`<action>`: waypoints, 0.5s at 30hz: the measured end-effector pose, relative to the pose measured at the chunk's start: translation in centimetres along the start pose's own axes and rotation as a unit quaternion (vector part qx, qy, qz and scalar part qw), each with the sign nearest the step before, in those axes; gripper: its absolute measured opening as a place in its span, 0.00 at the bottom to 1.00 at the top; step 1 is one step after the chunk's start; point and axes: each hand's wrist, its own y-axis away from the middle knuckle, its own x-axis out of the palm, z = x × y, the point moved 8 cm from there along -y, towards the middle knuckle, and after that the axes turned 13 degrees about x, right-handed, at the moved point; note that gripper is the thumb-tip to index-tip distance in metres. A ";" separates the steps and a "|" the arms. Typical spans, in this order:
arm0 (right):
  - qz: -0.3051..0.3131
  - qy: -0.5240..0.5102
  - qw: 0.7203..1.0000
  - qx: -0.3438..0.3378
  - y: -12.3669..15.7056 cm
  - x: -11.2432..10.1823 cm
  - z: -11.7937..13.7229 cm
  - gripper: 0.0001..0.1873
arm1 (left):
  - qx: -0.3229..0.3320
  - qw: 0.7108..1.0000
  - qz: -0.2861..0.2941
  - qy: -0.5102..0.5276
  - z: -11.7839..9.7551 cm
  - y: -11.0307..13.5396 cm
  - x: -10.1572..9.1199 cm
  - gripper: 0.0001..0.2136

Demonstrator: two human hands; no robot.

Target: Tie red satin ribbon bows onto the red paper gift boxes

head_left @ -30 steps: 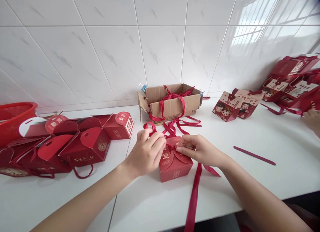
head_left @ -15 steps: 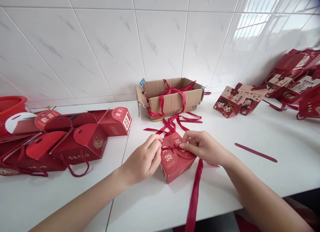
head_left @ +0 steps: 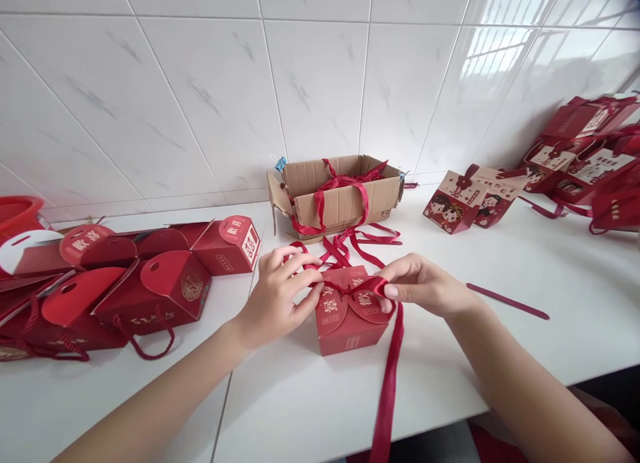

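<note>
A red gift box (head_left: 353, 330) with overlapping rounded flaps and pale characters sits in front of me on the white table. Across its top runs a dark red ribbon (head_left: 363, 288), crossed near the centre of the flaps. My left hand (head_left: 280, 296) is at the box's left edge, thumb and forefinger closed on the ribbon's left part, other fingers spread. On the right side, my right hand (head_left: 420, 286) pinches the ribbon between thumb and fingers. A long ribbon tail (head_left: 390, 383) hangs from there past the table's front edge.
Behind the box stands a cardboard box (head_left: 330, 210) of ribbons, some spilling forward. Red boxes with rope handles (head_left: 155, 290) fill the left. Two printed boxes (head_left: 455, 203) and a stack of red boxes (head_left: 585, 156) stand right. A flat red strip (head_left: 507, 301) lies nearer.
The gift box has turned slightly. My hands have drawn a little apart, and more ribbon shows between them, looser and wider over the flaps. My left fingers have spread.
</note>
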 end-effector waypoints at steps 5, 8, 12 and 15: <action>-0.030 -0.029 0.997 -0.064 -0.4 0.6 0.7 0.09 | -0.036 0.998 0.038 -0.040 0.3 -1.0 -0.8 0.05; -0.067 -0.034 0.994 -0.075 -0.4 0.7 1.1 0.11 | -0.088 0.993 0.063 0.037 0.8 -2.2 -1.1 0.07; -0.086 -0.033 0.993 -0.069 -0.7 1.3 1.2 0.09 | -0.202 0.957 0.046 0.205 1.1 -3.6 -1.0 0.16; -0.101 -0.030 0.992 -0.063 -0.9 1.5 1.0 0.08 | -0.240 0.925 0.079 0.285 0.1 -4.5 0.1 0.17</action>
